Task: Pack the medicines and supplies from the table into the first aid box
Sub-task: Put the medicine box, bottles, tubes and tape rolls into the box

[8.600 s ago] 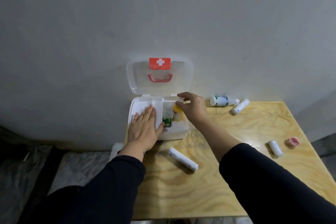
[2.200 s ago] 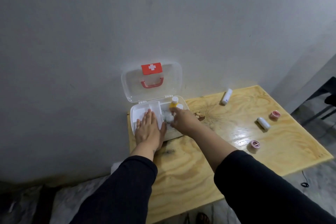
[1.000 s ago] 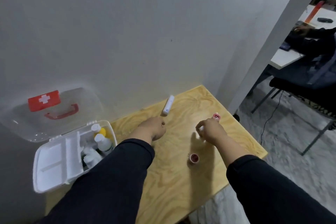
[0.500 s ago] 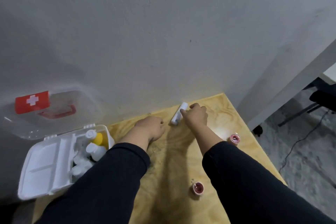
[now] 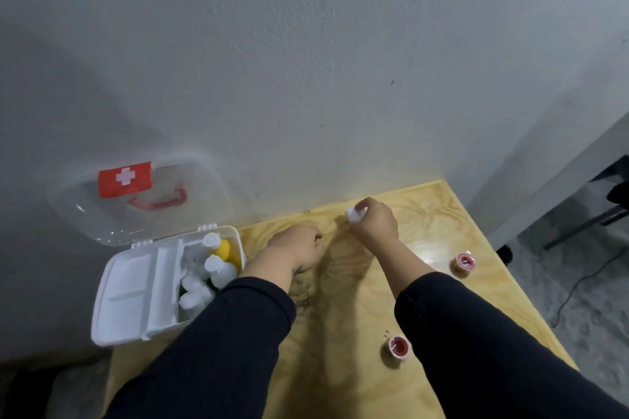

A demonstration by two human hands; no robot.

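Note:
The white first aid box (image 5: pixel 112 309) stands open at the table's left end, its clear lid (image 5: pixel 143 201) leaning on the wall. Inside lie several white bottles (image 5: pixel 218 269) and a yellow one (image 5: pixel 223 247). My right hand (image 5: pixel 374 224) is closed around a white bandage roll (image 5: pixel 354 214) near the wall; only the roll's end shows. My left hand (image 5: pixel 296 252) rests as a loose fist on the wood between the box and my right hand, and whether it holds anything is hidden. Two pink tape rolls (image 5: pixel 465 260) (image 5: pixel 397 347) lie on the table's right half.
The plywood table (image 5: pixel 340 367) butts against a grey wall. Its right edge drops to a grey floor, where a cable (image 5: pixel 578 282) runs. A dark chair leg (image 5: pixel 578 231) stands at far right.
My right hand has closed on the white roll by the wall and lifted its end. The view has shifted slightly; my left hand has stayed put.

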